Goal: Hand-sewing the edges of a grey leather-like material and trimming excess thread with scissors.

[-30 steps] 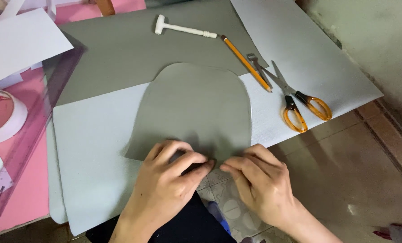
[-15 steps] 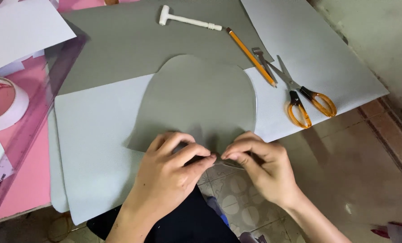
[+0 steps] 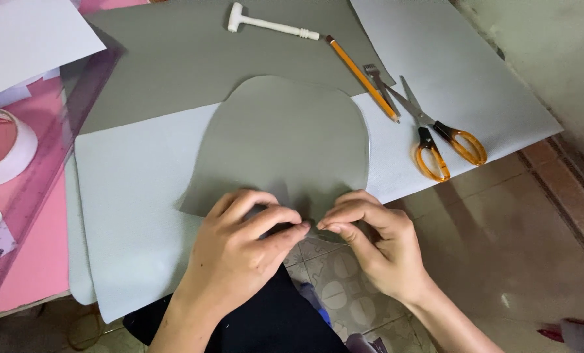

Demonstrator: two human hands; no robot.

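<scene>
Pinching the near edge of a grey dome-shaped cutout (image 3: 285, 140), both hands meet fingertip to fingertip at its straight bottom side. The left hand (image 3: 243, 238) has its grip pressed together on that edge, thumb and forefinger closed over the material, knuckles raised. The right hand (image 3: 370, 238) does the same from the other side, its grip pinching the same edge just beside the left fingertips.

That cutout lies flat, rounded end pointing to the far edge of the worktop, straight end at the near edge where the hands are. Under it is a pale blue-grey sheet (image 3: 128, 196) that runs along the near edge and overhangs it. Beyond that, a darker grey sheet (image 3: 168, 65) covers the middle, its far part tucked under the cutout's curve.

Toward the right edge lie scissors (image 3: 436, 134) with orange handles, blades pointing to the far side. Just beside them sit a small metal pronged tool (image 3: 378, 82) and an orange pencil (image 3: 360, 77), slanted. A white mallet (image 3: 269, 24) lies near the far edge.

At the left edge are a tape roll (image 3: 1, 150), a pink transparent ruler (image 3: 40, 196) laid slantwise, pink card (image 3: 37, 261) and white paper (image 3: 24, 39). Tiled floor (image 3: 501, 248) shows past the near right corner.
</scene>
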